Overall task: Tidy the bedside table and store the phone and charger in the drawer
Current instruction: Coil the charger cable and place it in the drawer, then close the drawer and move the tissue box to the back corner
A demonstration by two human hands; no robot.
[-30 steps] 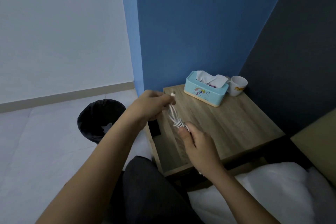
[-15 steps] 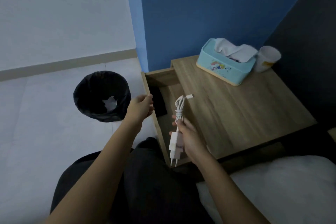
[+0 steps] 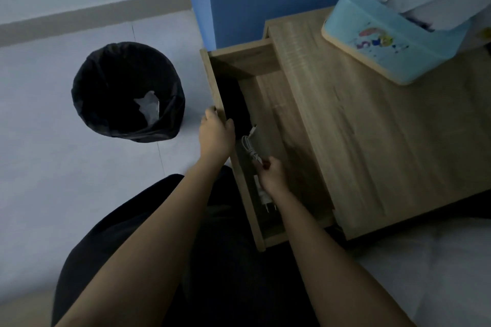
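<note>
A person's right hand (image 3: 272,176) lowers a bundled white charger (image 3: 255,159) into the open drawer (image 3: 268,103) of a wooden bedside table (image 3: 385,141). The fingers are pinched around the middle of the bundle. The coiled cable and its plug tip point away from the person, while the pronged adapter hangs toward them below the wrist. The bundle's long axis thus runs along the drawer's front panel, just inside it. The left hand (image 3: 216,133) grips that front panel, thumb curled over the edge and fingers closed outside it. A dark slab, probably the phone (image 3: 233,106), lies in the drawer just beyond the cable tip. Setting the charger down looks to call only for a short drop and release beside it. A cartoon picture decorates the blue tissue box (image 3: 393,34) on the tabletop; no writing can be read.
</note>
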